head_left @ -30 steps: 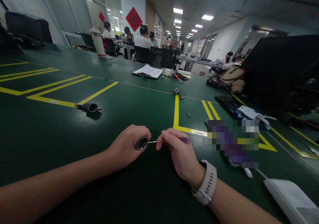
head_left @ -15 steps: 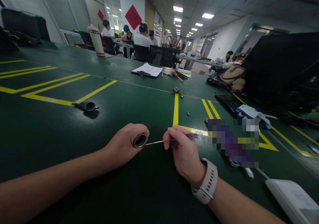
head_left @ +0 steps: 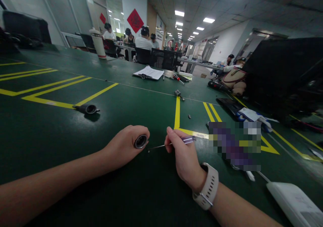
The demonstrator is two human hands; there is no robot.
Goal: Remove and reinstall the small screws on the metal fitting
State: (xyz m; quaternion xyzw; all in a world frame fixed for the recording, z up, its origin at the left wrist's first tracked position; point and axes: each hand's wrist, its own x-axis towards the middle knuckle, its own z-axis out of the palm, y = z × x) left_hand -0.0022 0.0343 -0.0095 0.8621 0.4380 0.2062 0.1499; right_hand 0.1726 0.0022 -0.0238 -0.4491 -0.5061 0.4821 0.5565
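Observation:
My left hand is closed around a dark cylindrical part, whose round, hollow end with a metal rim faces me. Most of that part is hidden in the fist. In my right hand is a thin screwdriver with a purplish handle, pinched between thumb and fingers. Its slim shaft points left, and the tip is just below and right of the part, apart from it. A tiny bit of something shows at the tip, too small to name. Beyond my right hand lies a small metal piece.
A dark funnel-shaped part lies on the green table at left. Farther off are a metal fitting, a clipboard with papers, a red screwdriver and a cup. A white box sits at lower right.
The screwdriver tip has moved away from the part in my left hand and dropped a little. My right hand has turned slightly, showing more of the handle. My left hand keeps its hold.

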